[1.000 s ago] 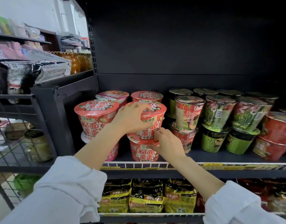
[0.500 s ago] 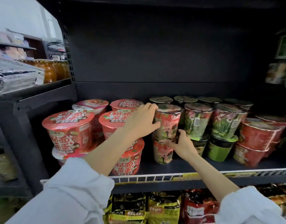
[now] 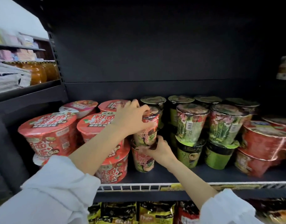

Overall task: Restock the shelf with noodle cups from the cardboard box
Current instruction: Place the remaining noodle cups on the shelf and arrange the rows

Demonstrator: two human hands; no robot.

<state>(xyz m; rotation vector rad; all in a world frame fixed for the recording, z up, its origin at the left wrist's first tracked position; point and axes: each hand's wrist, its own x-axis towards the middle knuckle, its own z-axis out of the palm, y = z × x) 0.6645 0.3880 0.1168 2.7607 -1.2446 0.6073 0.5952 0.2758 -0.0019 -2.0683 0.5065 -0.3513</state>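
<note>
Since half a second ago your left hand (image 3: 132,118) has slid off the red bowls and now curls over the rim of the upper noodle cup (image 3: 147,128), gripping it, while your right hand (image 3: 158,148) has closed round that cup's base where it meets the lower cup (image 3: 143,160). Upper cup stands upright, long axis vertical, lid up, stacked on the lower one on the shelf (image 3: 171,174). Just left of your left hand sit red bowls (image 3: 48,135); right of your right hand, green cups (image 3: 190,152) stand stacked in twos.
</note>
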